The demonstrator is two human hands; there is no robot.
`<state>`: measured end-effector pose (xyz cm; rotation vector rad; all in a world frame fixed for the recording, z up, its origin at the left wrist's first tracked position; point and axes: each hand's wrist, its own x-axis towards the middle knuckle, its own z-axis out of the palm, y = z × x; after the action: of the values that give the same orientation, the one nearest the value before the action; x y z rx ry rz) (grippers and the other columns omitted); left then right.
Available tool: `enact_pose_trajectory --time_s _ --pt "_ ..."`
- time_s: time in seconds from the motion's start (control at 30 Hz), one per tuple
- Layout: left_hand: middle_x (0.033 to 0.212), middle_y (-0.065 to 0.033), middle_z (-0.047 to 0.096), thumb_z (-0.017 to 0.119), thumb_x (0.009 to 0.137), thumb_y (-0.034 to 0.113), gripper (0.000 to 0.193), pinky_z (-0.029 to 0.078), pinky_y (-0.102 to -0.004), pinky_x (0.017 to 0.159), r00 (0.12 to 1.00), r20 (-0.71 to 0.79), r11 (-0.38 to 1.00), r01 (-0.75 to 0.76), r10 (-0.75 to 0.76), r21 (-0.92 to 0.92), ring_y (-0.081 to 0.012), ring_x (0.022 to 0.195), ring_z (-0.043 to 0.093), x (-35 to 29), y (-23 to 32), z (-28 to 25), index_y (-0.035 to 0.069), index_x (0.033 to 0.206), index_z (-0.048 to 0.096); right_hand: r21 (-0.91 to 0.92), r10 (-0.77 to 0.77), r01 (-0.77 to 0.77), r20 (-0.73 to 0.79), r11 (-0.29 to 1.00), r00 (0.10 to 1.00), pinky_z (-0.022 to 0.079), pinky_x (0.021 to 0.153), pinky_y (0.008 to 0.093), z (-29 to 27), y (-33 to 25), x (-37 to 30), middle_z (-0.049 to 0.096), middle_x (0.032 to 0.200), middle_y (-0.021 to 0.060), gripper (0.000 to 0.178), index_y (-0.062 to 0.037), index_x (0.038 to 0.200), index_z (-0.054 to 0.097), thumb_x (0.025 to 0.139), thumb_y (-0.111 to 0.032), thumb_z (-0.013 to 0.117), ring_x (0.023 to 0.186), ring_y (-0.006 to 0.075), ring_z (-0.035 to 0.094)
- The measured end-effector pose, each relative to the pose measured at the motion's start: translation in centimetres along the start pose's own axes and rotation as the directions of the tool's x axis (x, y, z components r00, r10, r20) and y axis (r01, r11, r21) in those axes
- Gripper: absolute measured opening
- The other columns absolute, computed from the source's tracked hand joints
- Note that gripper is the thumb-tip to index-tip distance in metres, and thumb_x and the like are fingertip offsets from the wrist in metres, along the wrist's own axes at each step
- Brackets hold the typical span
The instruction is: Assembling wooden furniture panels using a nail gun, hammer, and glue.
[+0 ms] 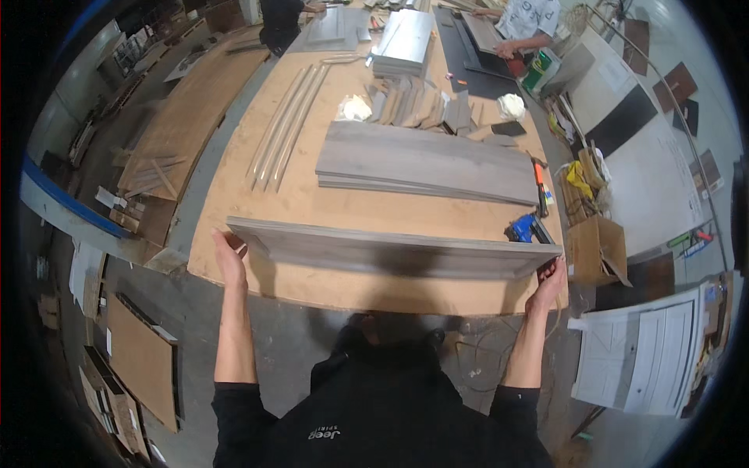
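A pale wall (679, 47) stands rightward (the floor (195, 312) is grey).

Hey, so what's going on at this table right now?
A person's left hand and right hand hold a long gray wooden piece by its opposite ends, at the near end of the table. Just beyond it lie a stack of gray boards and, toward the right, a blue tool. Farther up on the right, a co-worker's hand is at another board.

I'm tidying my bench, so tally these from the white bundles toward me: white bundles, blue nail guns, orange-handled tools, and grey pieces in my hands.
White bundles: 2
Blue nail gun: 1
Orange-handled tool: 1
Grey piece between left hand and right hand: 1
Total: 5
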<state>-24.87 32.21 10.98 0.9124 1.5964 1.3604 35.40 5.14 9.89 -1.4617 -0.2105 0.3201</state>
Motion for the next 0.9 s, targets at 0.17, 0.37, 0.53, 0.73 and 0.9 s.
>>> enact_pose_trajectory --time_s 0.17,0.37,0.53,0.73,0.9 --pt "0.115 -0.0111 0.065 0.03 0.099 0.075 0.083 0.044 -0.0419 0.102 0.98 0.14 0.989 0.144 -0.139 -0.026 -0.0228 0.111 0.058 0.6 -1.7 -2.8 0.001 0.123 0.06 0.213 0.086 -0.068 -0.078 0.975 0.993 0.05 0.093 0.0342 -1.4 2.2 -3.1 0.066 0.113 0.0097 0.033 -0.0017 0.116 0.065 0.104 -0.03 0.051 0.11 0.0206 0.063" --pt "0.113 -0.0088 0.07 0.048 0.103 0.055 0.066 0.045 -0.0338 0.097 0.86 0.357 0.884 0.197 -0.363 0.423 -0.0173 0.104 0.062 -2.6 -1.0 -7.5 -0.005 0.119 0.069 -0.255 0.156 -0.158 -0.026 0.954 0.987 0.048 0.099 0.0311 -5.5 2.4 -7.8 0.065 0.129 0.0141 0.036 0.0047 0.129 0.065 0.1 -0.014 0.054 0.115 0.0202 0.062" --pt "0.11 -0.0037 0.07 0.062 0.1 0.033 0.042 0.043 -0.0266 0.095 0.948 0.272 0.892 0.026 -0.165 0.45 -0.0112 0.105 0.059 -3.7 -4.2 -5.6 -0.003 0.121 0.069 -0.372 0.106 -0.089 0.024 0.924 0.994 0.047 0.101 0.0299 -5.4 5.4 -7.0 0.067 0.128 0.013 0.039 0.0069 0.131 0.062 0.094 -0.001 0.057 0.116 0.0201 0.063" --pt "0.135 -0.0154 0.061 0.07 0.095 0.024 0.05 0.043 -0.0348 0.107 0.837 0.535 0.892 -0.148 -0.117 0.428 -0.0259 0.12 0.058 -4.7 -6.1 -5.2 -0.003 0.135 0.059 -0.668 0.118 0.206 0.405 0.716 0.907 0.047 0.104 0.0342 -5.6 5.7 -3.7 0.063 0.135 0.0171 0.045 -0.0005 0.134 0.062 0.09 -0.008 0.067 0.123 0.026 0.061" --pt "0.134 -0.0225 0.057 0.074 0.086 0.007 0.057 0.048 -0.0404 0.104 0.743 0.657 0.482 -0.627 0.131 0.613 -0.0331 0.117 0.062 -5.9 -8.1 -6.3 0.005 0.141 0.057 -0.691 0.067 0.48 0.604 0.541 0.794 0.05 0.095 0.0333 -6.7 5.1 -4.5 0.063 0.131 0.0155 0.046 -0.0058 0.129 0.066 0.083 -0.004 0.073 0.11 0.0265 0.064"
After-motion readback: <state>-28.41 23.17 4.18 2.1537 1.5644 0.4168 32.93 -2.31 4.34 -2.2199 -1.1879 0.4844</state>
